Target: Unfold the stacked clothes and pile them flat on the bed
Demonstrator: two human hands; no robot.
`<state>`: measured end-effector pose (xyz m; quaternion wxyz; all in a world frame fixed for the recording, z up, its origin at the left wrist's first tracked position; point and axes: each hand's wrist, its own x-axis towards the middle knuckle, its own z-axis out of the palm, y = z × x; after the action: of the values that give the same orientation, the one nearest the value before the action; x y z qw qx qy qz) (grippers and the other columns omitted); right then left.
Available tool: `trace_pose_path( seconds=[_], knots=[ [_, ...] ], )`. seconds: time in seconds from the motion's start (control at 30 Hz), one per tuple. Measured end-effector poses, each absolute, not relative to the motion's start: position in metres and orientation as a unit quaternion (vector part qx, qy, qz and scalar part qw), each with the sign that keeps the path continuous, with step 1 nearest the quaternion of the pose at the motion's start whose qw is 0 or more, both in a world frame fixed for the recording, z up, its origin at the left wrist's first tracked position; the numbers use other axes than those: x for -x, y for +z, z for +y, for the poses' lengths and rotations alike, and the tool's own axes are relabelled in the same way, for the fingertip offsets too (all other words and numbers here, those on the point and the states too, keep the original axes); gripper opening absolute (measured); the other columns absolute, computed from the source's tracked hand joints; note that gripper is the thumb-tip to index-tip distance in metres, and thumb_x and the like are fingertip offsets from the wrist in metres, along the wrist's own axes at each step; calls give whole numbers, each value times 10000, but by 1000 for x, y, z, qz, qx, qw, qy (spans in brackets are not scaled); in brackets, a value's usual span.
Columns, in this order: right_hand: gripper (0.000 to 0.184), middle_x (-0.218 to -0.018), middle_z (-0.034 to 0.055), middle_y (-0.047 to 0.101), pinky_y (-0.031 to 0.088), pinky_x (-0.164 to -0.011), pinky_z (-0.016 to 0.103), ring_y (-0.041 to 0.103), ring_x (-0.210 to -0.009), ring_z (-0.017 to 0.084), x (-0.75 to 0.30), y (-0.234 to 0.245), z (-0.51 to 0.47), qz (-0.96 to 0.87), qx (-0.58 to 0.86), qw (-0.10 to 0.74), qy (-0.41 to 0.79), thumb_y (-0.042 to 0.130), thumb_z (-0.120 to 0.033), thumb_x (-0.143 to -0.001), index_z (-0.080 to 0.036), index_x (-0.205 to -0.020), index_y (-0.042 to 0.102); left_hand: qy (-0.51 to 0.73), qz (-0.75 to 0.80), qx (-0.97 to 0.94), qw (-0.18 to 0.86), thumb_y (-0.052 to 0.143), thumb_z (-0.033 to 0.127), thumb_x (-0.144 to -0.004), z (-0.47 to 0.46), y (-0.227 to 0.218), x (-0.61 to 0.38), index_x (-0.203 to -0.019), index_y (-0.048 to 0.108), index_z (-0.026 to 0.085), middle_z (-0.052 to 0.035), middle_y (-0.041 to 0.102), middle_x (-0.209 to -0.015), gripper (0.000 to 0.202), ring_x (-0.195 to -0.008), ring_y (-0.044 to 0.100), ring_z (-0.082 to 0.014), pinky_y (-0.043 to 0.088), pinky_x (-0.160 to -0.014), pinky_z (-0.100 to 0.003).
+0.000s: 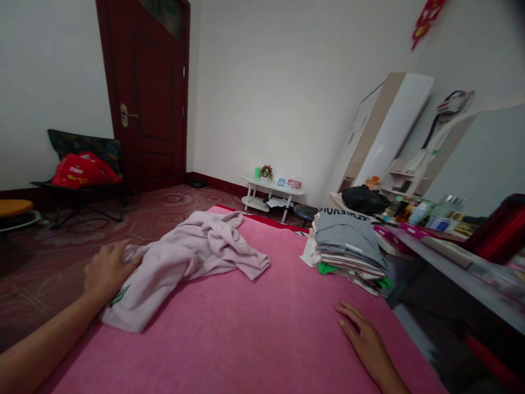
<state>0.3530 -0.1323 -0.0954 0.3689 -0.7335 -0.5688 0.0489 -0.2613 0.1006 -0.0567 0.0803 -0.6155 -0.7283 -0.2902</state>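
A crumpled pale pink garment (192,251) lies on the left part of a pink bedspread (262,328). My left hand (107,271) rests on the garment's near left end, fingers curled into the cloth. My right hand (363,336) lies flat on the bedspread at the lower right, fingers stretched out, holding nothing. A stack of folded clothes (348,249), grey shirt on top, sits at the bed's far right edge, beyond my right hand.
A dark red door (150,93) stands at the back left, with a chair holding a red bag (84,171) beside it. A small white table (273,191) stands against the far wall. A cluttered desk (447,246) runs along the right side.
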Motion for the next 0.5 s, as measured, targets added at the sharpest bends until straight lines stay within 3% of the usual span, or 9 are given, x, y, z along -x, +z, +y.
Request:
trace_pose_path(
  seconds=[0.07, 0.17, 0.23, 0.3, 0.33, 0.4, 0.5],
  knots=[
    [425, -1252, 115, 606, 378, -1063, 457, 540, -1195, 266, -356, -97, -131, -567, 734, 370, 51, 507, -478, -781, -196, -1023, 712, -389, -666, 621, 141, 308, 486, -920, 94, -26, 241, -1199, 493, 296, -44, 513, -1325, 385, -1207, 474, -265, 396, -962, -453],
    [434, -1265, 113, 598, 362, -1072, 471, 535, -1201, 272, -359, -100, -130, -567, 734, 369, 60, 521, -489, -773, -201, -1038, 709, -442, -526, 720, 98, 389, 436, -907, 94, 15, 194, -1271, 418, 318, 4, 504, -1305, 384, -1179, 493, -201, 384, -1000, -370],
    [447, -1276, 112, 591, 354, -1075, 480, 529, -1207, 278, -361, -102, -130, -566, 734, 369, 63, 527, -500, -769, -202, -1050, 705, -339, -440, 831, 20, 576, 489, -792, 96, 28, 156, -1420, 243, 322, -46, 388, -1425, 730, -1048, 576, -210, 471, -876, -326],
    [451, -1268, 110, 597, 349, -1077, 486, 530, -1206, 281, -363, -103, -130, -566, 734, 371, 63, 533, -507, -764, -202, -1048, 705, -214, -388, 896, 12, 758, 495, -601, 97, 28, 118, -1474, 128, 348, -103, 207, -1529, 1086, -1014, 599, -279, 493, -815, -364],
    [450, -1259, 109, 604, 350, -1077, 487, 535, -1201, 282, -364, -103, -130, -565, 733, 373, 63, 538, -509, -760, -203, -1043, 707, -171, -370, 913, 24, 809, 468, -530, 97, 24, 101, -1477, 132, 360, -121, 180, -1537, 1169, -1012, 599, -322, 492, -808, -395],
    [449, -1235, 110, 621, 360, -1070, 489, 552, -1181, 289, -365, -104, -130, -562, 732, 379, 65, 549, -515, -744, -202, -1020, 714, -125, -350, 928, 43, 821, 430, -528, 98, 17, 74, -1458, 245, 352, -146, 248, -1508, 1097, -981, 604, -364, 487, -796, -435],
    [455, -1208, 101, 639, 393, -1053, 472, 572, -1155, 296, -369, -105, -130, -556, 731, 387, 74, 570, -523, -716, -208, -1011, 716, -128, -348, 929, 14, 752, 487, -630, 109, 20, 55, -1342, 479, 304, -141, 466, -1360, 785, -926, 618, -336, 481, -801, -422]
  ],
)
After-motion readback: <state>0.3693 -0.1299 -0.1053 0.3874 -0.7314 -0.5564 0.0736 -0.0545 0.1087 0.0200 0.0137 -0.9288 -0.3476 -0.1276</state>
